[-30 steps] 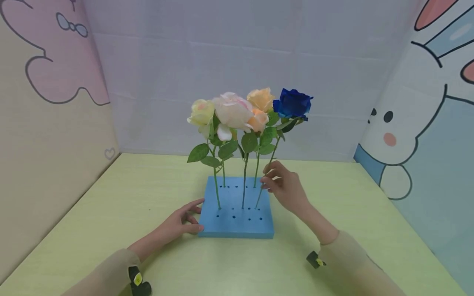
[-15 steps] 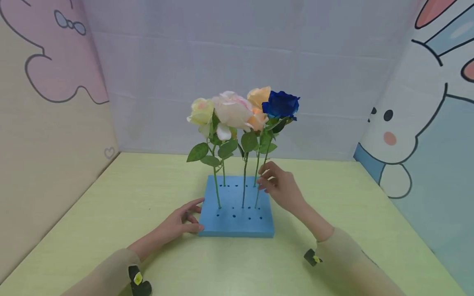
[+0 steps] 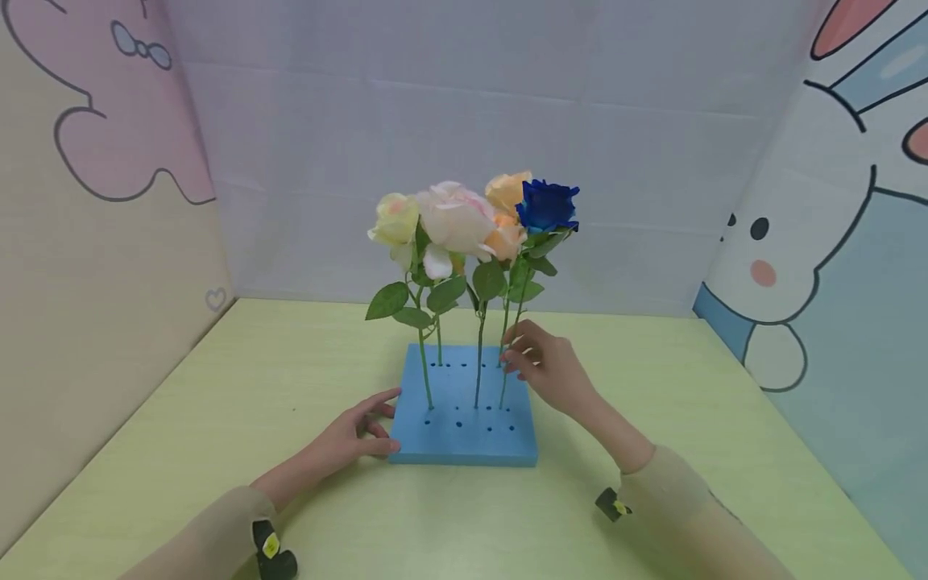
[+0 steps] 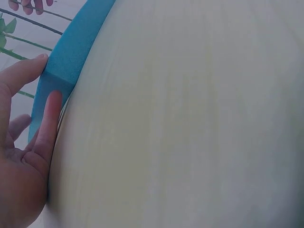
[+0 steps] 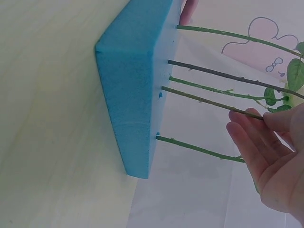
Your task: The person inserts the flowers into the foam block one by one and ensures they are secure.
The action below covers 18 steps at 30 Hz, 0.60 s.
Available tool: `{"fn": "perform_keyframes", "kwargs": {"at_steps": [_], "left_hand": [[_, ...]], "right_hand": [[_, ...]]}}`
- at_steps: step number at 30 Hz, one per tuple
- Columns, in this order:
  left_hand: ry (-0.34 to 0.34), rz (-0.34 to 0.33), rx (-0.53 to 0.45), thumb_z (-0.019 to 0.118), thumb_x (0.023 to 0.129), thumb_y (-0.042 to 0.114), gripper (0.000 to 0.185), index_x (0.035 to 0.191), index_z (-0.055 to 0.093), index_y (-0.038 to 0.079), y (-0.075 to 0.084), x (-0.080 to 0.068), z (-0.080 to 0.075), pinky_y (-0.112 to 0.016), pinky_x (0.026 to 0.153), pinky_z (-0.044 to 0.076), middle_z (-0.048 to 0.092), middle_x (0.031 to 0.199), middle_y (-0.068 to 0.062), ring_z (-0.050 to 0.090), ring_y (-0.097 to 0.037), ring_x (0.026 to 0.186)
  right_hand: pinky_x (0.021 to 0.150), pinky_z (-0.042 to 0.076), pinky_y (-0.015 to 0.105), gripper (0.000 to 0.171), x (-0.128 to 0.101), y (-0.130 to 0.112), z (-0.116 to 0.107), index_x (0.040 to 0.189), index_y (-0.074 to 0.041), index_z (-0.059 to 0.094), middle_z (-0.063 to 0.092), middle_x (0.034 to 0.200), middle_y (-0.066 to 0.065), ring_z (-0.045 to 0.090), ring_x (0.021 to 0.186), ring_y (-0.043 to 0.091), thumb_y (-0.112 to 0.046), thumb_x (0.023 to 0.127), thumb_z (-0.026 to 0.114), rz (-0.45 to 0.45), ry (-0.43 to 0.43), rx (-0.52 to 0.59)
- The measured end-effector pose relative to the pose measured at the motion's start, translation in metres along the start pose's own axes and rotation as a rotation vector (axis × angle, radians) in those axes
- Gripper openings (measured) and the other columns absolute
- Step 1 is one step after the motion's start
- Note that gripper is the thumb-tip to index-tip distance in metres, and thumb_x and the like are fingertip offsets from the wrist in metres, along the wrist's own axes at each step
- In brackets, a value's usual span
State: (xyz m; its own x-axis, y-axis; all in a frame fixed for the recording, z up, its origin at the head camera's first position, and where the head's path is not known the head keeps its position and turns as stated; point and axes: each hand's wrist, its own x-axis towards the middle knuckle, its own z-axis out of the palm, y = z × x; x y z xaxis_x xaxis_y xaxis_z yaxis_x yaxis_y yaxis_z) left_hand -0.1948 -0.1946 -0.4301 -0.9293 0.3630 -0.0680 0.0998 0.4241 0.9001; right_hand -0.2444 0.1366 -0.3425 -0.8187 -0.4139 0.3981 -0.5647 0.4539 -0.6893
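Observation:
A blue foam block [image 3: 460,447] with holes in its top lies on the table, holding several artificial roses by their stems. My right hand [image 3: 557,370] pinches the stem of the blue rose [image 3: 548,206] between thumb and fingers; its lower end meets the block's top at the right. In the right wrist view, that stem [image 5: 213,103] runs from the block to my fingertips. My left hand [image 3: 351,432] touches the block's left side, thumb near the front corner, fingers extended. The left wrist view shows these fingers [image 4: 51,116] against the block's side.
A pale yellow-green rose [image 3: 395,219], a large pinkish-white rose [image 3: 453,217] and peach blooms [image 3: 506,235] stand close beside the blue one, leaves overlapping. The yellowish table [image 3: 290,346] reaches back to a pale wall [image 3: 435,105]; cartoon-printed walls flank it.
The blue rose has swung to the left and stands more upright. My right hand moved slightly left with its stem, keeping its pinch. My left hand stays at the block.

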Motion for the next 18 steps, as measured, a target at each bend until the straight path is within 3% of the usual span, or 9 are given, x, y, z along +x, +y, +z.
{"fn": "perform_keyframes", "kwargs": {"at_steps": [6,13,18], "left_hand": [[0.008,-0.024,0.016,0.076,0.086,0.025,0.082,0.155,0.032,0.016,-0.0011,0.0008,0.0009,-0.028,0.080,0.046,0.052,0.138,-0.019,0.061,-0.014,0.094],[-0.002,0.000,0.024,0.076,0.086,0.025,0.082,0.155,0.032,0.014,-0.0012,0.0010,0.0003,-0.029,0.080,0.047,0.052,0.138,-0.020,0.060,-0.017,0.095],[0.004,-0.015,0.020,0.076,0.086,0.025,0.082,0.155,0.032,0.015,-0.0009,0.0014,0.0006,-0.028,0.079,0.047,0.052,0.137,-0.019,0.061,-0.015,0.094]], "right_hand": [[0.066,0.059,0.038,0.009,0.0004,0.0000,-0.0005,0.106,-0.007,0.058,0.075,0.091,0.012,0.075,0.077,0.029,-0.008,0.098,0.060,0.001,-0.010,-0.013],[0.065,0.059,0.034,0.006,-0.0010,-0.0003,-0.0011,0.104,-0.008,0.059,0.075,0.090,0.010,0.074,0.075,0.018,-0.008,0.098,0.059,-0.003,-0.023,-0.026],[0.066,0.059,0.036,0.006,-0.0011,-0.0001,-0.0008,0.104,-0.008,0.059,0.075,0.091,0.012,0.075,0.078,0.027,-0.008,0.098,0.059,0.005,-0.031,-0.015]]}}
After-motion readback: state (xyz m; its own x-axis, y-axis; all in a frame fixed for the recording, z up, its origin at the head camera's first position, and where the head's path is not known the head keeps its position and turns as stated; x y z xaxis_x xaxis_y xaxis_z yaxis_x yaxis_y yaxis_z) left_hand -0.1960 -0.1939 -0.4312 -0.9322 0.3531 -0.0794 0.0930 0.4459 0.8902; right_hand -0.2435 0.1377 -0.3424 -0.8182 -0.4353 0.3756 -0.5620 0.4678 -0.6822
